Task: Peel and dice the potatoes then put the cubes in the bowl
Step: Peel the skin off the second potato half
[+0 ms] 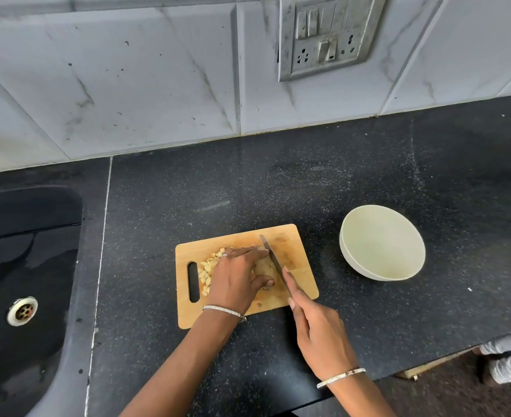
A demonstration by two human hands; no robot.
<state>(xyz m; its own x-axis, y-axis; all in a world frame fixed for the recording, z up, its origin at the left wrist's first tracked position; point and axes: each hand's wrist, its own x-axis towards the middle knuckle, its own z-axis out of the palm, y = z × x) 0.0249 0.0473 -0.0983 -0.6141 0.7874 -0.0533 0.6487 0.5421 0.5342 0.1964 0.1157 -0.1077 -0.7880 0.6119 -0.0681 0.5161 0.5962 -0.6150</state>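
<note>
Mid-dicing at frame centre: pinning the potato (264,267) to the cutting board (290,245) with curled left hand (236,275), gripping the knife (274,260) in right hand (317,329), cubes (207,273) heaped left, none yet in bowl (382,242), right.

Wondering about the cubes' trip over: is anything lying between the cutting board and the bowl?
No. The head view shows only bare dark counter between the right edge of the cutting board and the bowl.
</note>
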